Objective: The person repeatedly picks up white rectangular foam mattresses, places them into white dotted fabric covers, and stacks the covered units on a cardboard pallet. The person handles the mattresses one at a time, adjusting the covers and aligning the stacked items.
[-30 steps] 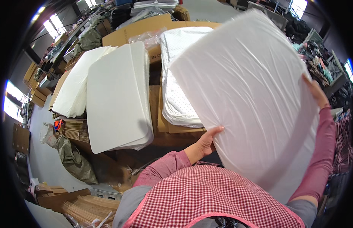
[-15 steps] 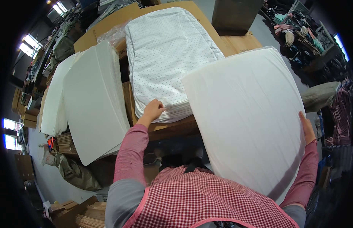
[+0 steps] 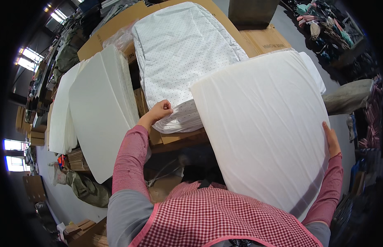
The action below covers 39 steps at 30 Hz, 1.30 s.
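Observation:
My left hand [image 3: 160, 112] pinches the near edge of the top dotted fabric cover [image 3: 179, 53], which lies flat on a stack of similar white covers. That edge is raised a little, and folded layers show beneath it. On the right, a large white pad [image 3: 261, 119] with a softly wrinkled surface leans toward my body and overlaps the right side of the stack. My right hand [image 3: 332, 140] grips the pad's right edge, thumb on its face; the other fingers are hidden behind it.
Left of the covers stand a stack of pale grey-white sheets [image 3: 100, 94] and another white stack [image 3: 61, 111]. Cardboard [image 3: 261, 40] lies under and behind the covers. A green sack [image 3: 86, 189] sits on the floor at lower left. Piled textiles [image 3: 323, 24] are at far right.
My left hand has moved slightly left and up, lifting the edge of the dotted cover. The pad has shifted a little left with my right hand still on it.

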Tool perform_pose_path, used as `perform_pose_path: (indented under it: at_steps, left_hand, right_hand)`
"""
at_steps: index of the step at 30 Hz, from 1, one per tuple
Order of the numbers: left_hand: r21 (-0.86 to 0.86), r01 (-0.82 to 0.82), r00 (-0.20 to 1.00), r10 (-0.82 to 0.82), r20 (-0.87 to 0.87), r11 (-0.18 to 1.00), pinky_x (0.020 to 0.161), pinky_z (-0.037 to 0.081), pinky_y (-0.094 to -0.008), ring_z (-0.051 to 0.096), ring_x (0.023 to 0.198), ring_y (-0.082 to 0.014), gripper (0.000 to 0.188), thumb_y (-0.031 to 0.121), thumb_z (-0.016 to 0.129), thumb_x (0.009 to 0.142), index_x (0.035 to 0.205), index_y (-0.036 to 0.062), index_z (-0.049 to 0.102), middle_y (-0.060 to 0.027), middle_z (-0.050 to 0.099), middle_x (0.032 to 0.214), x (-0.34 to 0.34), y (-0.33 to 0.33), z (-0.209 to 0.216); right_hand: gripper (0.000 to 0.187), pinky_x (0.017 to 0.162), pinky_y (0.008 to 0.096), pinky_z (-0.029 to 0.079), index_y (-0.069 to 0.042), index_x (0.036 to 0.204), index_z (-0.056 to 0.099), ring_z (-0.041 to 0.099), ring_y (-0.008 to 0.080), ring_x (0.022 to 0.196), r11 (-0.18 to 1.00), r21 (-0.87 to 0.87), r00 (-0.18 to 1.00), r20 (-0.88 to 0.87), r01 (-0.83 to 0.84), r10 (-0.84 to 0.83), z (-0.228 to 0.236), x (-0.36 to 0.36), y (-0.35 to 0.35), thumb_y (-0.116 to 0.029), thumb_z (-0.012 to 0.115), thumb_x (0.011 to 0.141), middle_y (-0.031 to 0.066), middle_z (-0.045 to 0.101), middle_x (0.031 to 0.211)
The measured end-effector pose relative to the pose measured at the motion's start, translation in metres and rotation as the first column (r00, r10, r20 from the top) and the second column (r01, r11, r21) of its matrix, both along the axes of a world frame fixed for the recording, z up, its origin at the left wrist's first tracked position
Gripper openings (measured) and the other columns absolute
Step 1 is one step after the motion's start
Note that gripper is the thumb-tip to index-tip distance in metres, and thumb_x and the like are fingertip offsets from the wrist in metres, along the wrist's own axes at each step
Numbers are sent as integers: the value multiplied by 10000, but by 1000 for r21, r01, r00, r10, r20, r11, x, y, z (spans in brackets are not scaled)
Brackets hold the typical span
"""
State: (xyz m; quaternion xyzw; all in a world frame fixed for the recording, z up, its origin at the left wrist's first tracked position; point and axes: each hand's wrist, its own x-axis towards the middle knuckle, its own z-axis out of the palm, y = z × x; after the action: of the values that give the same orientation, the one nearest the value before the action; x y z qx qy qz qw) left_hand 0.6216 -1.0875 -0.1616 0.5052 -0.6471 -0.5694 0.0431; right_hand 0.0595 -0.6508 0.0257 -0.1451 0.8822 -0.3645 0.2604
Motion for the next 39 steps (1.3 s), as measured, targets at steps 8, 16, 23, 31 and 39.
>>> perform_pose_path:
  at_steps: [8,16,23,31,39]
  left_hand:
    - [-5,113,989,-112,92,994,745,476,-278,591,793,-116,330,224,819,758,979,18,687,-20,672,864,-11,2,13]
    - [217,-61,994,80,-79,974,873,455,-343,554,1026,-188,539,478,510,960,1221,20,624,-80,631,1155,-1,-5,-1]
    - [-144,285,958,-277,77,948,612,389,-245,454,668,-70,211,72,739,795,780,67,529,48,521,715,-5,9,0]
    - [-122,205,974,-191,119,971,655,461,-306,553,696,-140,187,103,742,763,887,25,626,-29,618,751,-2,33,-4]
    - [-46,21,999,-19,45,999,831,483,-285,623,892,-152,288,114,776,761,1008,2,679,-57,689,955,8,37,-10]
  right_hand:
    - [828,764,274,485,70,1182,566,611,160,830,999,40,1000,-4,0,0,-2,22,0,-656,663,795,137,653,968]
    - [670,784,259,505,61,1172,616,641,136,858,1000,-12,988,154,-26,27,-27,10,25,-550,612,896,103,682,1012]
    - [625,816,251,493,61,1230,596,636,122,903,997,-53,988,143,-54,61,-44,-28,31,-493,581,941,89,676,1087]
    - [664,856,244,464,45,1285,570,601,118,970,959,-11,959,4,-283,283,-45,-57,14,-519,573,934,60,653,1138]
    - [618,946,247,410,37,1321,538,556,117,1065,987,-36,980,122,-156,159,-48,-64,-27,-459,551,952,53,604,1224]
